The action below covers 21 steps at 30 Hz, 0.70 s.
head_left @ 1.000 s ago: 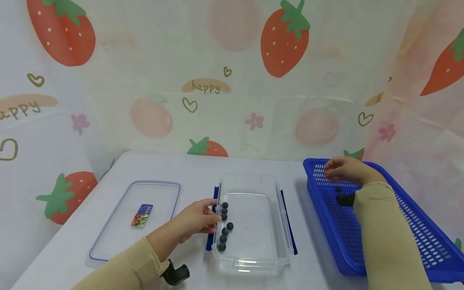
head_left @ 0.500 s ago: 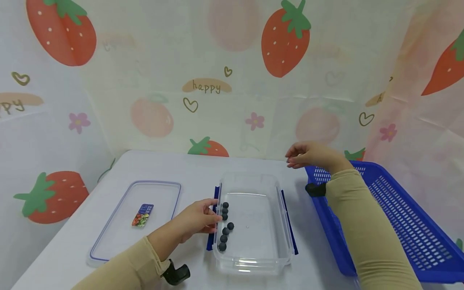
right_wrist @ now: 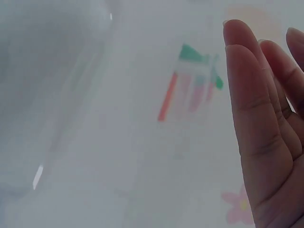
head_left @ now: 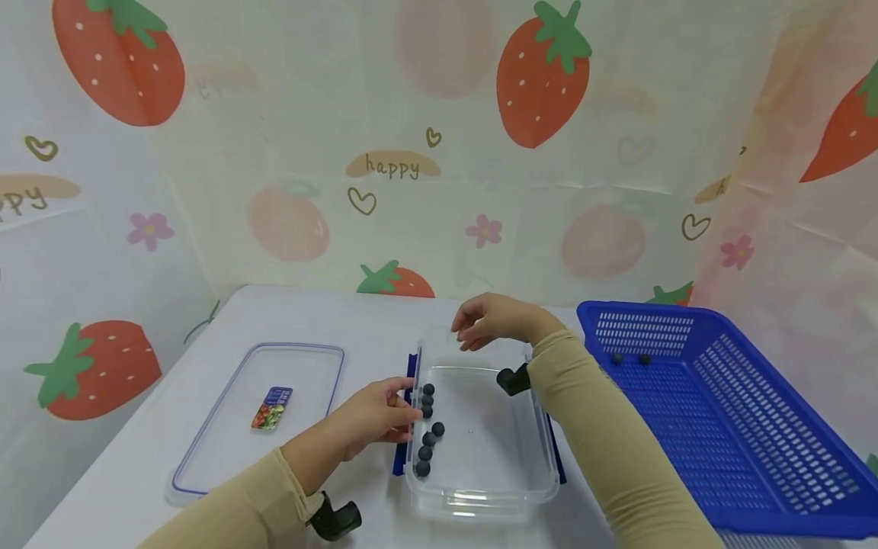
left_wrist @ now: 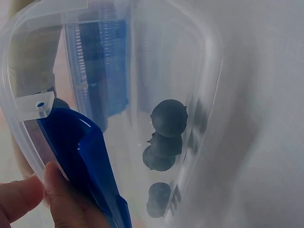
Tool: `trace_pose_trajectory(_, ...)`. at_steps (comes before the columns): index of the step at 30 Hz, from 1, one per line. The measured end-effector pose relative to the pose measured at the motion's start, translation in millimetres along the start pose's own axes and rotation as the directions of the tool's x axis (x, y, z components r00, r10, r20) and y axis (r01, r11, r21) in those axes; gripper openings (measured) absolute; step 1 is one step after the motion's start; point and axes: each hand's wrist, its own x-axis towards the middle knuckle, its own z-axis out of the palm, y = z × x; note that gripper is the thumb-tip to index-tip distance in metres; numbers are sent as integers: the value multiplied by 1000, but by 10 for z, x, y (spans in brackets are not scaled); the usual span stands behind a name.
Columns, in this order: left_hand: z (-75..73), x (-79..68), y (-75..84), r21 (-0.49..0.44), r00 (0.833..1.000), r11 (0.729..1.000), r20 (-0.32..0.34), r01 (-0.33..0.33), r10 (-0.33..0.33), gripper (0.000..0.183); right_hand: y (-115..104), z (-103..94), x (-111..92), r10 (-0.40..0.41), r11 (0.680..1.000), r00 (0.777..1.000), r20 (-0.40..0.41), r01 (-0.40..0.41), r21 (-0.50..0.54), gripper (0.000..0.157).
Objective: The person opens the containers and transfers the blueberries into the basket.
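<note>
My left hand (head_left: 377, 415) grips the left side of a clear plastic storage box (head_left: 494, 496), by its blue side clip (left_wrist: 90, 166). Inside, along that same wall, lies a row of several dark blueberries (head_left: 425, 452), which show small crown-like points in the left wrist view. Over the far end of the box hovers my right hand (head_left: 497, 320), palm turned down and fingers bent, thumb near the index finger. In the right wrist view the thumb (right_wrist: 251, 95) covers part of the other fingers, and I cannot tell whether something small sits between the tips.
A blue perforated basket (head_left: 741, 435) stands on the right, with two blueberries (head_left: 631, 359) near its far left corner. To the left lies a clear lid (head_left: 257, 349) with a blue seal, and a small printed card (head_left: 272, 408) shows on it. A strawberry-print curtain hangs behind.
My right hand has moved left from above the blue basket to above the far end of the box, uncovering two blueberries in the basket. The left hand has stayed put.
</note>
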Motion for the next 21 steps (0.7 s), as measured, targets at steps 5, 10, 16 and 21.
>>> trace_pose_trajectory(5,4,7,4,6,1000,1000,4,-1,1,63,-23,232,161,-12,999,999,38,11,39,16)
trace_pose_trajectory(10,15,6,18,0,1000,1000,9,-2,2,61,13,395,271,20,999,996,85,-24,44,18)
trace_pose_trajectory(16,13,1,14,-2,1000,1000,6,3,-3,63,89,513,351,61,998,994,89,-63,25,13)
trace_pose_trajectory(21,3,-2,-8,-1,1000,1000,11,-3,3,64,120,621,386,106,993,988,115,-100,-60,12)
